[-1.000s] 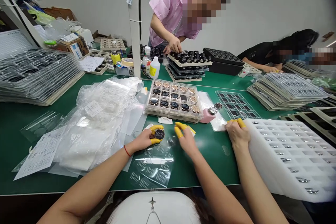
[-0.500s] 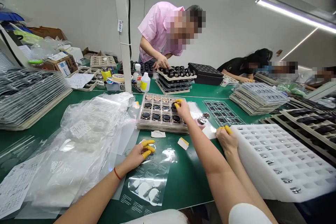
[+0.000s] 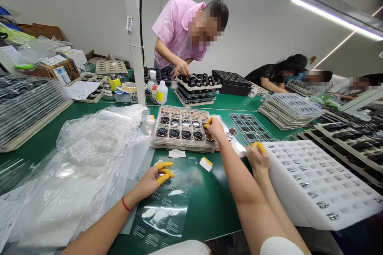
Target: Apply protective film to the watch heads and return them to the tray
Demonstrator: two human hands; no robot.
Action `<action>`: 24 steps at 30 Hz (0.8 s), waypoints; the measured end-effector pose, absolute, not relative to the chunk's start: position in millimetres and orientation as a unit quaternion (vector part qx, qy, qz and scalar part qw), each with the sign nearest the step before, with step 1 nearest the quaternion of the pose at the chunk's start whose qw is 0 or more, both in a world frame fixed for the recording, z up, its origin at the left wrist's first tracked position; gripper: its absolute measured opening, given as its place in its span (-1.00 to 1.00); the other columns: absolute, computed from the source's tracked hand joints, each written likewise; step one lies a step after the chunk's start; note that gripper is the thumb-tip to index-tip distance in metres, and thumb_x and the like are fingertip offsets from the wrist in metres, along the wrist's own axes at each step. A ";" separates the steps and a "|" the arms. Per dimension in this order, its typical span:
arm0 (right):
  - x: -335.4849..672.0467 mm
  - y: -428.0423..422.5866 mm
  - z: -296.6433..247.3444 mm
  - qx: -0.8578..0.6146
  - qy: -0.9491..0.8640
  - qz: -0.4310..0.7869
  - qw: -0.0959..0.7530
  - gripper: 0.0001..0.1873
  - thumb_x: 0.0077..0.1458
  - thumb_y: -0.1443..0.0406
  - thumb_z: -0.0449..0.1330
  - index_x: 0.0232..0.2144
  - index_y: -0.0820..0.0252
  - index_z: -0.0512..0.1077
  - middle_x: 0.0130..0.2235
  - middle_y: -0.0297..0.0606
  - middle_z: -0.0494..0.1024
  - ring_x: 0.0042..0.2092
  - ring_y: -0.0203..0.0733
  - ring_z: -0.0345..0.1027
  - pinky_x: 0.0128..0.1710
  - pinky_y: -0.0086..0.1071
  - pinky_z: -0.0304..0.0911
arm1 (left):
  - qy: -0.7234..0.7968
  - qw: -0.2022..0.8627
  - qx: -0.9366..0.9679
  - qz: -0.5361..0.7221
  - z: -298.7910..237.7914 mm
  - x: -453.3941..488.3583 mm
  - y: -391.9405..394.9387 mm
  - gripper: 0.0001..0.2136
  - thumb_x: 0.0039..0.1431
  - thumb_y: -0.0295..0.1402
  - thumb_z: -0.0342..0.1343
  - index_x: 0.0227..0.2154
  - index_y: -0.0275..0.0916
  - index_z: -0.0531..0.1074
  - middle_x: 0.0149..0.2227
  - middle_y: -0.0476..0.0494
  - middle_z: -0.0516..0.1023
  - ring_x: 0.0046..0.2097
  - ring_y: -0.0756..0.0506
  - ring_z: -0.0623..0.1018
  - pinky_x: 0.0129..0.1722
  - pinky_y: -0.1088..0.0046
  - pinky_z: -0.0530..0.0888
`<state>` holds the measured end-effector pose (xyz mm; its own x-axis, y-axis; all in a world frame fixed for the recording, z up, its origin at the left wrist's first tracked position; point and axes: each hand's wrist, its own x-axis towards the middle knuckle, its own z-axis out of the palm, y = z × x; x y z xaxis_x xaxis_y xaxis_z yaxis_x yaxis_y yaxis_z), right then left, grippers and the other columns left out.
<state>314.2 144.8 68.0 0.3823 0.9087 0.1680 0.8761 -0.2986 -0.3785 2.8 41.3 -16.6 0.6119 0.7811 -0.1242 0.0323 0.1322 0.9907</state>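
Note:
My right hand (image 3: 214, 128), with yellow finger cots, reaches over the right side of a clear compartment tray (image 3: 182, 147). Its fingertips pinch a round, copper-coloured watch case (image 3: 206, 125) at the end of the middle row, partly hidden by the fingers. Rows of round watch cases (image 3: 186, 134), some dark-faced and some copper, fill the tray's cells. My left hand (image 3: 154, 177), with a red cord on its wrist, hovers above a clear printed sheet (image 3: 163, 215). Its yellow-capped thumb and fingers are apart, with nothing clearly held.
Another person's hand (image 3: 259, 157) grips a white foam tray (image 3: 323, 179) at right. Plastic bags (image 3: 86, 167) spread over the left side. A bottle (image 3: 162, 93), a metal post (image 3: 131, 32) and stacked trays (image 3: 290, 109) stand farther back. A co-worker in pink (image 3: 176, 28) bends over black parts.
The view has shifted slightly. A dark disc showed at my right fingertips before; now a copper-coloured case shows there. My left hand stays over the clear sheet.

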 end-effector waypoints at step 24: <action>184.7 21.2 -1.5 -0.549 -0.779 0.025 0.301 -0.90 0.12 0.25 0.10 -0.41 -0.01 0.42 -0.38 -0.29 0.44 -0.24 -0.17 0.33 -0.27 -0.26 0.23 | 0.342 0.626 0.636 0.294 -18.8 7.1 34.0 -0.53 0.04 -0.36 0.16 0.04 -0.16 0.23 -0.07 -0.14 0.39 -0.09 -0.12 0.43 -0.10 0.35 0.42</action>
<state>184.7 21.2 -1.5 -0.2149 0.8709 0.4419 0.8408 0.3952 -0.3700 7.1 34.0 -18.8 0.5929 0.8034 -0.0549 0.0666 0.0190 0.9976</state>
